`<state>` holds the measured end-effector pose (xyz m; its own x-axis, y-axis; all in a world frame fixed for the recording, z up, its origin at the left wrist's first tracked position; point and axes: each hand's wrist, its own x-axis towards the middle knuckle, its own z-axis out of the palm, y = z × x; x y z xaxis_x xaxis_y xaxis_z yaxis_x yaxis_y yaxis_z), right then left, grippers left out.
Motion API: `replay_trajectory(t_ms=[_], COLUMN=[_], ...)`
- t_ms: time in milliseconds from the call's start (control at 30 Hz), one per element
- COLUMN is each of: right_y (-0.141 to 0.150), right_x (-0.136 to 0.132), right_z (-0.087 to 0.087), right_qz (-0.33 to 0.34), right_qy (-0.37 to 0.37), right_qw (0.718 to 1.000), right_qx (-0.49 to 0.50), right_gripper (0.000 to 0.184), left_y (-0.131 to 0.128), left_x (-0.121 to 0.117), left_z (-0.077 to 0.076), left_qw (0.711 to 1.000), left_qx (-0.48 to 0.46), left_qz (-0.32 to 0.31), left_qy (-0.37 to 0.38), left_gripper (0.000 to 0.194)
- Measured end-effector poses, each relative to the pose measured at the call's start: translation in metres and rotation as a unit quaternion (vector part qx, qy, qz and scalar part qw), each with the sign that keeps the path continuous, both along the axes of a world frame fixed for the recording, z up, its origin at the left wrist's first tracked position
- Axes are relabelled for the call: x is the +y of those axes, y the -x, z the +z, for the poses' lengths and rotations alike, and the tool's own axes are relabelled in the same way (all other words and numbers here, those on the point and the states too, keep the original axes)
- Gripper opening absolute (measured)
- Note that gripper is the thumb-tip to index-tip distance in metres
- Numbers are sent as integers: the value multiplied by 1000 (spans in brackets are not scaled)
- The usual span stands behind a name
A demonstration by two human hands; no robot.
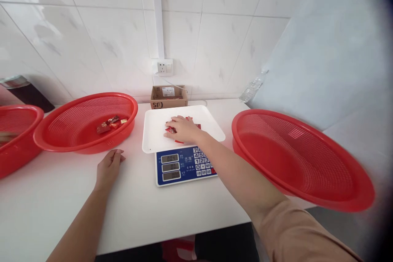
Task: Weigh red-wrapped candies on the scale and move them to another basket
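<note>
My right hand [182,129] lies on the white tray [153,131] of a blue-faced electronic scale [184,168], its fingers curled over several small red packets [196,126]. My left hand [109,168] rests on the white table with its fingers curled under and nothing in them. It is just in front of a red mesh basket [86,120] that holds a few red packets [110,124].
A second red basket [15,135] sits at the far left, and a large red basket [302,157] overhangs the table's right edge. A small cardboard box [168,97] stands against the tiled wall under a power socket [164,67].
</note>
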<state>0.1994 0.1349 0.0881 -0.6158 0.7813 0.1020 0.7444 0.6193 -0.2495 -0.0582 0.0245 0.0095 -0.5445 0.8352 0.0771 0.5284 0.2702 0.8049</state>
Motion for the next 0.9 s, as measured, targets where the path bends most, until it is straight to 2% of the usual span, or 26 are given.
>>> replay_trajectory(t_ms=[100, 267, 433, 567, 700, 900], right_y=[-4, -13, -39, -73, -91, -67], right_x=[1, -6, -47, -79, -78, -49], right_z=[-5, 2, 16, 6, -6, 0], right_qz=[4, -11, -43, -53, -104, -58], right_qy=[-28, -1, -3, -42, -74, -64], right_qw=[999, 999, 980, 955, 958, 989], right_qx=[30, 48, 192, 287, 257, 122], right_gripper=[39, 47, 42, 36, 34, 26], left_y=[1, 1, 2, 2, 0, -2], left_x=[0, -1, 0, 0, 0, 3], left_z=[-1, 0, -1, -1, 2, 2], left_qw=[1000, 1000, 1000, 1000, 999, 999], left_qx=[-1, -1, 9, 20, 38, 47], left_qz=[-2, 2, 4, 3, 3, 4], left_qy=[-5, 3, 3, 1, 5, -4], left_gripper=[34, 32, 31, 29, 29, 29])
